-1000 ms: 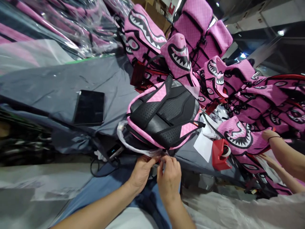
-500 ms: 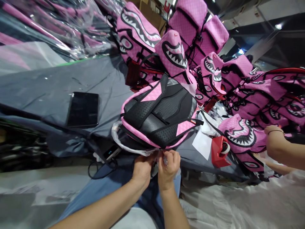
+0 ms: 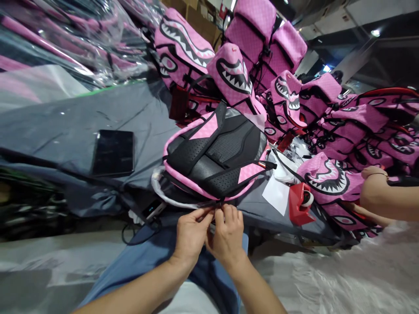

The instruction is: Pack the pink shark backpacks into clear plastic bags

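A pink and black backpack (image 3: 225, 144) lies on the grey-covered table with its padded back and shoulder straps facing up. Along its near left side curves a handle loop (image 3: 159, 187) wrapped in clear plastic. At the loop's right end, just below the bag's near edge, my left hand (image 3: 191, 233) is closed in a pinch. My right hand (image 3: 228, 233) is beside it with its fingers bent and pressed together, the fingertips meeting those of the left. Whatever small part sits between the fingertips is hidden.
A black tablet (image 3: 113, 152) lies left of the backpack. To the right are a white paper (image 3: 275, 196) and a red tape dispenser (image 3: 300, 204). Pink shark-mouth backpacks (image 3: 185, 41) crowd the back and right. A co-worker's hand (image 3: 375, 187) touches one bag. Plastic-wrapped bags fill the upper left.
My right hand has turned, with its fingers now bent downward beside the left. The clear plastic seen between my hands before no longer shows there. The view has shifted slightly.
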Demonstrator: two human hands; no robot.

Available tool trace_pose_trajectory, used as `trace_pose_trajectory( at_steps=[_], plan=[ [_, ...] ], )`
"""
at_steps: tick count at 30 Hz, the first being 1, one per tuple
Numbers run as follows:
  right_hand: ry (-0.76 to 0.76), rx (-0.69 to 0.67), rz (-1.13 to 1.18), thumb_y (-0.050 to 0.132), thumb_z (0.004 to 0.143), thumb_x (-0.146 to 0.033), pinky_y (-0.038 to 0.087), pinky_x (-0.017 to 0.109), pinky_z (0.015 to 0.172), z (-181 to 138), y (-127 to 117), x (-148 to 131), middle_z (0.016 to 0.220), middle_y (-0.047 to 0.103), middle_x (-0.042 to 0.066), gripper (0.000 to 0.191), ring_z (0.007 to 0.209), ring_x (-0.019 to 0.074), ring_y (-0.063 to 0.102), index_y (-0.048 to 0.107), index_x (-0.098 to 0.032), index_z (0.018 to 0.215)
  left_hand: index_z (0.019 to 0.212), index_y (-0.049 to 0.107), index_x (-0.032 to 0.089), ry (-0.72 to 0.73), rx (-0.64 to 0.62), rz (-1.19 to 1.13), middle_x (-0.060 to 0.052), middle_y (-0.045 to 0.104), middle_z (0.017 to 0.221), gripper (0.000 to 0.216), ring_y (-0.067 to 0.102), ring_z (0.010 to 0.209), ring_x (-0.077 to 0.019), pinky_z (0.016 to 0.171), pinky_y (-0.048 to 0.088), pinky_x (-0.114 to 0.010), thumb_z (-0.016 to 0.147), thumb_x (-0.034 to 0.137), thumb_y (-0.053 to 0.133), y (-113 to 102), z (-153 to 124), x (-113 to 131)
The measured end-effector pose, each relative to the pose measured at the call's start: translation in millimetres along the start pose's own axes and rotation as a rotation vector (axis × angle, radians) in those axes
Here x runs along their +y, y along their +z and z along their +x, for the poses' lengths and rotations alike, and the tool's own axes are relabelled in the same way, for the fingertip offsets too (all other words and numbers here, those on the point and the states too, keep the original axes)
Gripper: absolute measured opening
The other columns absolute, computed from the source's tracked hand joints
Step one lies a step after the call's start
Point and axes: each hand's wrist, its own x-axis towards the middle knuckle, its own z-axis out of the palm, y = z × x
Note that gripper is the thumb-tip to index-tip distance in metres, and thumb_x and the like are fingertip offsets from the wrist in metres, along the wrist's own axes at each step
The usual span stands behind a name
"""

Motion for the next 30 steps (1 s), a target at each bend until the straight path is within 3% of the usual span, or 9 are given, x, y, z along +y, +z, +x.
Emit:
trace_pose_trajectory(
  at_steps=[5, 9, 11, 14, 17, 23, 26, 30],
  plan=[
    [0.045, 0.153, 0.024, 0.047, 0.095, -0.016, 0.035, 0.035, 0.074, -1, 6, 2, 0.092, 0.063, 0.008, 0.012, 0.086, 0.0222, 0.053, 0.058, -0.019, 0.089, 0.095, 0.079, 0.017, -0.055, -0.190, -0.033, -0.011, 0.079, 0.099, 0.048, 0.073, 0.099, -0.0308, 0.098, 0.055, -0.043, 0.054, 0.042, 0.082, -14, -19, 12],
    [0.159, 0.179, 0.133, 0.049, 0.097, -0.012, 0.034, 0.032, 0.075, -1, 8, 3, 0.083, 0.063, 0.002, 0.016, 0.081, 0.0185, 0.053, 0.058, -0.020, 0.086, 0.101, 0.076, 0.019, -0.057, -0.089, -0.066, -0.010, 0.076, 0.112, 0.054, 0.066, 0.116, -0.0301, 0.109, 0.048, -0.043, 0.056, 0.047, 0.084, -29, -14, 4],
    [0.244, 0.153, 0.227, 0.050, 0.099, -0.015, 0.034, 0.031, 0.075, -1, 6, 1, 0.081, 0.062, 0.001, 0.017, 0.080, 0.0180, 0.053, 0.058, -0.020, 0.085, 0.098, 0.076, 0.017, -0.092, -0.143, -0.125, -0.010, 0.076, 0.111, 0.053, 0.065, 0.117, -0.0297, 0.110, 0.046, -0.042, 0.058, 0.051, 0.084, -25, -3, -4],
    [0.384, 0.095, 0.395, 0.051, 0.100, -0.023, 0.035, 0.030, 0.075, 1, 0, -1, 0.080, 0.063, 0.000, 0.019, 0.079, 0.0169, 0.055, 0.059, -0.020, 0.083, 0.090, 0.075, 0.015, -0.182, -0.275, -0.336, -0.009, 0.077, 0.103, 0.051, 0.068, 0.107, -0.0274, 0.102, 0.052, -0.039, 0.056, 0.050, 0.090, -10, 14, -16],
    [0.532, 0.006, 0.561, 0.056, 0.096, -0.028, 0.038, 0.029, 0.075, 6, -4, 4, 0.077, 0.067, 0.000, 0.020, 0.075, 0.0161, 0.058, 0.062, -0.020, 0.079, 0.083, 0.075, 0.017, -0.296, -0.280, -0.459, -0.006, 0.078, 0.093, 0.056, 0.071, 0.094, -0.0234, 0.088, 0.057, -0.033, 0.042, 0.047, 0.098, 0, 23, -28],
    [0.756, -0.177, 0.934, 0.061, 0.079, -0.026, 0.046, 0.026, 0.068, 23, -1, 24, 0.072, 0.071, 0.001, 0.012, 0.068, 0.0163, 0.061, 0.069, -0.018, 0.076, 0.085, 0.075, 0.019, -0.250, -0.280, -0.337, -0.004, 0.078, 0.096, 0.060, 0.072, 0.093, -0.0214, 0.084, 0.059, -0.028, 0.038, 0.046, 0.100, -6, 31, -34],
    [0.839, -0.180, 0.968, 0.063, 0.077, -0.022, 0.046, 0.025, 0.065, 18, 5, 20, 0.072, 0.071, 0.000, 0.010, 0.068, 0.0162, 0.061, 0.072, -0.019, 0.077, 0.083, 0.074, 0.019, -0.246, -0.273, -0.239, -0.004, 0.078, 0.090, 0.063, 0.073, 0.093, -0.0248, 0.084, 0.061, -0.031, 0.033, 0.046, 0.100, -9, 30, -37],
    [0.887, -0.174, 0.962, 0.070, 0.078, -0.025, 0.048, 0.024, 0.064, -2, 8, 34, 0.079, 0.072, -0.001, 0.012, 0.068, 0.0143, 0.062, 0.074, -0.021, 0.088, 0.085, 0.071, 0.020, -0.161, -0.274, -0.014, -0.004, 0.077, 0.081, 0.054, 0.074, 0.084, -0.0294, 0.074, 0.064, -0.037, 0.045, 0.049, 0.095, -20, 36, -54]
  ],
)
